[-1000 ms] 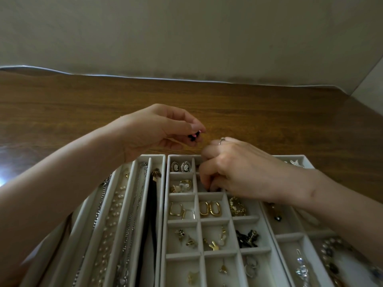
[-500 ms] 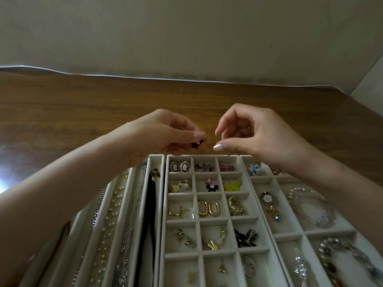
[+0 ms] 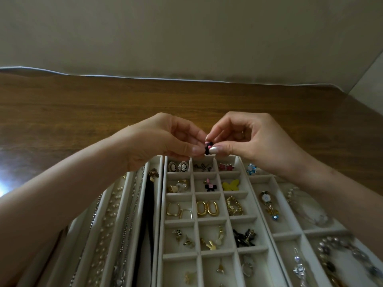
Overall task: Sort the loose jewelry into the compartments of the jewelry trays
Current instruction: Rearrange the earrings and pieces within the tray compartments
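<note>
Both hands meet above the far edge of the middle jewelry tray (image 3: 162,204). My left hand (image 3: 163,139) and my right hand (image 3: 246,139) each pinch the same small black and pink earring (image 3: 207,147) between thumb and forefinger. A matching black and pink earring (image 3: 209,185) lies in the tray's second-row middle compartment. Other compartments hold cameo studs (image 3: 178,166), a yellow butterfly (image 3: 230,185) and gold hoops (image 3: 207,208).
A left tray (image 3: 132,204) with long slots holds pearl and chain necklaces and a black ribbon. A right tray (image 3: 267,216) holds bracelets and drop earrings. Brown wooden table (image 3: 103,104) stretches behind the trays to a beige wall.
My right hand left the tray compartment where it set the matching earring, rose, and joined my left hand on the black and pink earring.
</note>
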Available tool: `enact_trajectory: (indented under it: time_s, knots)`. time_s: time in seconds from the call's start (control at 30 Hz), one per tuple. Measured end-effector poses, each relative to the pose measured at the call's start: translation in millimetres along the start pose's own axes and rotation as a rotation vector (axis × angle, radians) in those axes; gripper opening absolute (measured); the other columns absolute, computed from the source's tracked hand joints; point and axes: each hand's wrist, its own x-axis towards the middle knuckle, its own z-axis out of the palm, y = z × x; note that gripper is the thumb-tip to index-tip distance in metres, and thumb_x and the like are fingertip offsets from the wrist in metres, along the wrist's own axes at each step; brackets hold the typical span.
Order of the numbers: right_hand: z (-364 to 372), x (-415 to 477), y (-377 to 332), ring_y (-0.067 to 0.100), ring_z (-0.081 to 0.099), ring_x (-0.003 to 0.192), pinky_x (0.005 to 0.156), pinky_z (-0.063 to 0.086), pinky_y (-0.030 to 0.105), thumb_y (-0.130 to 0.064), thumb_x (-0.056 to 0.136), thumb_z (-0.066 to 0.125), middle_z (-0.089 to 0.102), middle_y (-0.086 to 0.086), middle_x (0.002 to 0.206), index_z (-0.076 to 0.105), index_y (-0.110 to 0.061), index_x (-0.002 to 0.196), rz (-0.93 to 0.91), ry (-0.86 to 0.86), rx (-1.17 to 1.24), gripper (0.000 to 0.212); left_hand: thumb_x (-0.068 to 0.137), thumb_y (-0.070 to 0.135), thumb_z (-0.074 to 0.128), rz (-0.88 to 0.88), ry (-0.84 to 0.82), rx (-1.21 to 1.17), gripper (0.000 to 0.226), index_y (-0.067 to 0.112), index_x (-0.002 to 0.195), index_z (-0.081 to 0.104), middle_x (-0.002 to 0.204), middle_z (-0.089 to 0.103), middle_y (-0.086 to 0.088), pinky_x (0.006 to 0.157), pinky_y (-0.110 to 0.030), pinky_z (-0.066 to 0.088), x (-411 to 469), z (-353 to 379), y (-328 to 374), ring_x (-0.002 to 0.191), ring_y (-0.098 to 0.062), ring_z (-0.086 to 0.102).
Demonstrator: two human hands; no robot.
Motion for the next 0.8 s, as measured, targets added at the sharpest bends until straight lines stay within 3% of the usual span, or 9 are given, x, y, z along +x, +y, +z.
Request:
enact_trajectory:
  time_s: [0.13,0.3,0.6,0.8]
  knots:
    - [1,-2,0,0.009,0.069,0.079,0.070,0.056,0.022,-0.007,0.079,0.070,0.070,0.001,0.087,0.069,-0.016,0.090,0.010,-0.006,0.016,0.014,0.063,0.012,0.068,0.007,0.012,-0.049,0.025,0.011,0.088,0.067,0.080,0.072,-0.005,0.060,-0.016,0.053,-1,3,1,0.073,-0.010,0.068]
    - [2,-3,-1,0.010,0.069,0.084,0.075,0.057,0.025,-0.013,0.073,0.074,0.070,0.002,0.090,0.070,-0.015,0.093,0.035,-0.025,0.074,0.020,0.061,0.017,0.070,0.032,0.035,-0.038,0.029,0.010,0.089,0.065,0.079,0.071,-0.004,0.061,-0.017,0.053,-1,4,0,0.072,-0.010,0.068]
    - [6,-2,-1,0.008,0.066,0.077,0.069,0.055,0.020,-0.006,0.067,0.078,0.067,0.007,0.086,0.064,-0.015,0.092,0.085,-0.040,0.186,0.030,0.064,0.023,0.069,0.090,0.114,0.005,0.029,0.007,0.088,0.066,0.075,0.070,-0.008,0.059,-0.016,0.053,-1,9,0,0.064,-0.010,0.065]
    - [8,-2,-2,0.012,0.067,0.068,0.062,0.055,0.021,-0.018,0.061,0.077,0.071,0.007,0.080,0.069,-0.008,0.085,0.087,-0.029,0.166,0.027,0.062,0.024,0.071,0.084,0.134,-0.001,0.036,0.008,0.094,0.063,0.074,0.072,-0.006,0.062,-0.020,0.054,-1,11,-1,0.066,-0.011,0.068]
